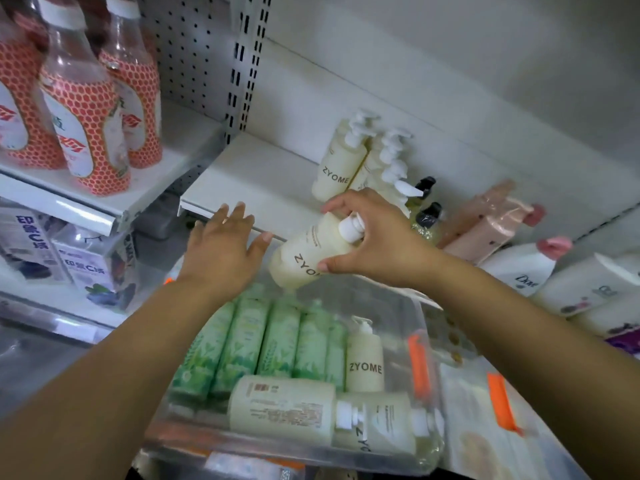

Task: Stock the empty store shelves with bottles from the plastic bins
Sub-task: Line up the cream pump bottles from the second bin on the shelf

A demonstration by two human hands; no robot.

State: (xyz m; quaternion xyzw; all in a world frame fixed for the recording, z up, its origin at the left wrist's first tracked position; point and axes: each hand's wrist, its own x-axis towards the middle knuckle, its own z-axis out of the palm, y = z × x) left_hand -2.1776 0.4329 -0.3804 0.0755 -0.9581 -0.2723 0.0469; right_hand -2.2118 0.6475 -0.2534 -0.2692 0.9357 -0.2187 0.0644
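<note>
My right hand (375, 237) grips a cream ZYOME pump bottle (306, 251) by its shoulder and pump, tilted, just above the shelf's front edge (207, 211). My left hand (223, 245) hovers beside it with fingers spread and holds nothing. Several matching ZYOME bottles (337, 164) stand in a row on the white shelf behind. Below, a clear plastic bin (424, 344) holds several green bottles (277, 337), one upright ZYOME bottle (364, 358) and cream bottles lying flat (284, 407).
Dark-capped bottles (427, 211), pink bottles (491, 223) and white Dove bottles (523, 268) fill the shelf's right side. Red-patterned drink bottles (83, 112) stand on the upper left shelf, purple cartons (83, 261) below them. Bare shelf surface lies left of the ZYOME row.
</note>
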